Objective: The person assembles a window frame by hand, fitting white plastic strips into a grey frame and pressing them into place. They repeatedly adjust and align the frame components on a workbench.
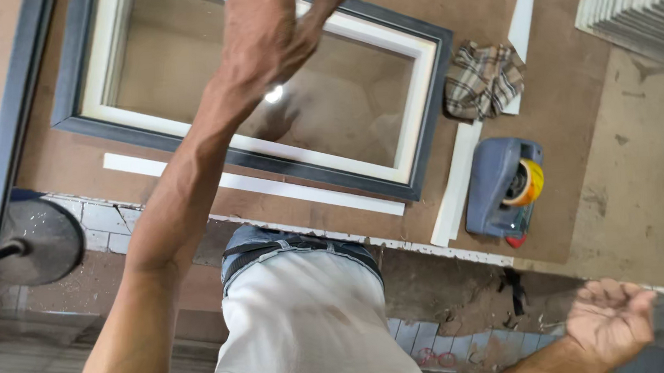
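Two bare hands in view, neither holding anything. Left hand (273,33) is raised at 12 o'clock over the picture frame (253,87), fingers loosely spread, nothing between them; whether it touches the glass cannot be told. Right hand (613,319) hangs at 4 o'clock, off the bench edge, palm up, fingers curled loosely apart, well clear of the work.

The frame lies flat on the brown board bench (566,118): dark grey outer moulding, cream inner liner, glass pane reflecting a light spot. A white strip (255,185) lies just beside the frame's near edge, at 9 to 6 o'clock of centre. A second white strip (458,179) runs along the frame's right side. A checked cloth (483,81) sits crumpled at 2 o'clock, near the frame corner. A grey-blue tape dispenser (501,188) with a yellow roll rests at 3 o'clock. Stacked grey mouldings (636,6) at 1 o'clock.
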